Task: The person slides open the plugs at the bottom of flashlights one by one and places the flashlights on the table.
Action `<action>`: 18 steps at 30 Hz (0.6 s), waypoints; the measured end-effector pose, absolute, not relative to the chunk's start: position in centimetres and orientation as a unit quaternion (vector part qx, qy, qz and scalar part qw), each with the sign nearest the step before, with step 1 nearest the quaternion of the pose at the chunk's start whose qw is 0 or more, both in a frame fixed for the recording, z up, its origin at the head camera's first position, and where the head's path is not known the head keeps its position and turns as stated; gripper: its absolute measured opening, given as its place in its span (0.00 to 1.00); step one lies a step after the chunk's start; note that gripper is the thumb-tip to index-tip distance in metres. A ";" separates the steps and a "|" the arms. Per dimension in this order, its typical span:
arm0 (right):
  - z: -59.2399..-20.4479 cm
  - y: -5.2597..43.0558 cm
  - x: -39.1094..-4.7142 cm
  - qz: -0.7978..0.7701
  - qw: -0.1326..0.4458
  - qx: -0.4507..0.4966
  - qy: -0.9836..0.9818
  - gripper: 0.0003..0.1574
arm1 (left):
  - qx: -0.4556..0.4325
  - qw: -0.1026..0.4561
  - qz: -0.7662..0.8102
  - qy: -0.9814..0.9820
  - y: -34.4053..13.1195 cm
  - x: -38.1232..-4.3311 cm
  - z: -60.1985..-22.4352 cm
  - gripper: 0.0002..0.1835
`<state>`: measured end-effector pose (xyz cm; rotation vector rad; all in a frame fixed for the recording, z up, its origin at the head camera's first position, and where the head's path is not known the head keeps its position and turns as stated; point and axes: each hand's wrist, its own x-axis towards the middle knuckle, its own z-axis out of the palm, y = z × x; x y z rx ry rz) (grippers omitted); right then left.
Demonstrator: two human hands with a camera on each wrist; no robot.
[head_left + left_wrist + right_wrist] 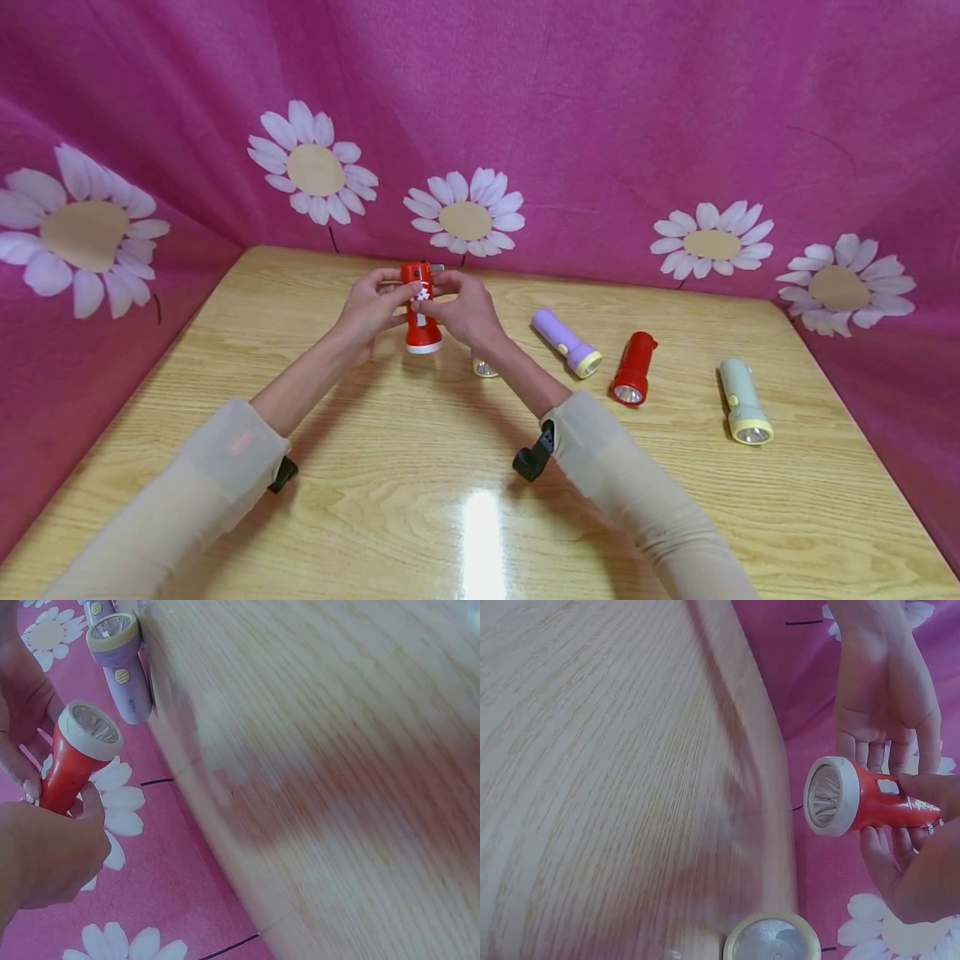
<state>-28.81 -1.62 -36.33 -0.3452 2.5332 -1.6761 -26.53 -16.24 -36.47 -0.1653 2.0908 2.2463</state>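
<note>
The left hand (367, 307) and the right hand (468, 310) both clasp the red-and-white flashlight (424, 334) above the surface (375, 500), toward its far edge; it seems best that one steadies it while the other works gently.

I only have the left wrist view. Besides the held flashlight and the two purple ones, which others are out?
Observer: Two more lie on the table: a second red flashlight and a pale green flashlight.
Operator: Which sits farther right in the head view?
Observer: The pale green flashlight.
Operator: Any markings on the body of the one in hand?
Observer: Yes, the held flashlight has a white pattern on it.
</note>
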 end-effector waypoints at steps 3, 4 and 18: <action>-36.4 -1.7 -28.8 -0.573 0.058 -0.101 0.811 0.23 | -0.058 0.038 0.731 0.679 -16.3 -26.6 -36.6 0.23; -36.5 -1.8 -28.8 -0.583 0.066 -0.094 0.804 0.22 | -0.059 0.040 0.731 0.678 -16.3 -26.6 -36.6 0.23; -37.1 -2.3 -28.8 -0.629 0.109 -0.019 0.769 0.21 | -0.072 0.062 0.733 0.673 -16.6 -27.0 -37.3 0.23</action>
